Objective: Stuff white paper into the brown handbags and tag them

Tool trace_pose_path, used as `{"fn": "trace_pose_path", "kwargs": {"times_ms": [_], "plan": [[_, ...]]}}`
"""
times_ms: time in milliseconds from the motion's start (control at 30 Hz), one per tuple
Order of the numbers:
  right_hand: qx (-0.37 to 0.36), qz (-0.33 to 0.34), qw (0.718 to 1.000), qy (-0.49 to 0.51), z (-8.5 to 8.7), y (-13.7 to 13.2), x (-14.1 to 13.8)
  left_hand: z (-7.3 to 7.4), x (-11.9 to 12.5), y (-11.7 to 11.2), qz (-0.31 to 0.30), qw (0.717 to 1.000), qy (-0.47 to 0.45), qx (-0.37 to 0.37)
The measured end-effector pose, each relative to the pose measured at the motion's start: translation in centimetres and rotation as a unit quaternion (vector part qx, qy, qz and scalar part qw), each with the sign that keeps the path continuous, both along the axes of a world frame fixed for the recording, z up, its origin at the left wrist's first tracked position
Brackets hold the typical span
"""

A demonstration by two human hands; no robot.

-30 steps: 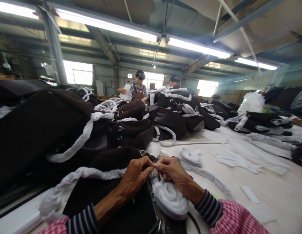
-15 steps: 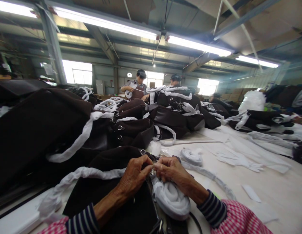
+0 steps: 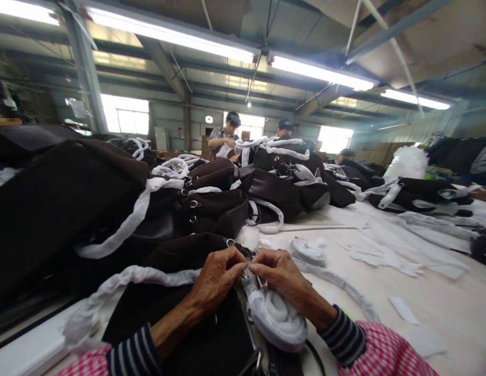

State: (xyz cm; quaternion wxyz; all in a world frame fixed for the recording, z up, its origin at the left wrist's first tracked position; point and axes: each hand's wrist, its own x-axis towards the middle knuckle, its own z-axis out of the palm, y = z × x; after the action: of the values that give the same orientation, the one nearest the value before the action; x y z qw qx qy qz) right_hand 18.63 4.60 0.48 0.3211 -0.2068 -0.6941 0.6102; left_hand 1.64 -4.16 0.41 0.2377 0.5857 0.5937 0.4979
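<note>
The dark brown bag (image 3: 180, 308) lies at 6 o'clock on the bench (image 3: 423, 303), with the white wrap roll (image 3: 276, 318) touching it at its 3 o'clock. The left hand (image 3: 217, 279) and right hand (image 3: 280, 274) meet fingertip to fingertip, pinching the roll's upper end. More bags (image 3: 211, 203) are piled at 10 o'clock.

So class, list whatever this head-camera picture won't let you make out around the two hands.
1. What the left hand and right hand pinch: head view, covered by their fingertips.
2. Dark bag: head view, near end cut off by the bottom edge.
3. Far worker: head view, hands too small, body behind bag piles.
</note>
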Motion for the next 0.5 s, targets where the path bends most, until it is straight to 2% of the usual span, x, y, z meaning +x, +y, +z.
{"fn": "trace_pose_path", "kwargs": {"times_ms": [133,333,500], "plan": [[-0.024,-0.038,0.999,0.021,0.09,0.08,0.07,-0.22,-0.1,0.15,-0.007,1.0,0.001,0.006],[-0.101,-0.083,0.984,0.121,-0.04,0.8,0.0,-0.14,-0.03,0.1,-0.022,1.0,-0.021,0.002],[-0.09,-0.083,0.986,0.112,0.02,0.83,-0.04,-0.4,-0.23,0.28,-0.027,0.998,-0.051,0.012]]}}
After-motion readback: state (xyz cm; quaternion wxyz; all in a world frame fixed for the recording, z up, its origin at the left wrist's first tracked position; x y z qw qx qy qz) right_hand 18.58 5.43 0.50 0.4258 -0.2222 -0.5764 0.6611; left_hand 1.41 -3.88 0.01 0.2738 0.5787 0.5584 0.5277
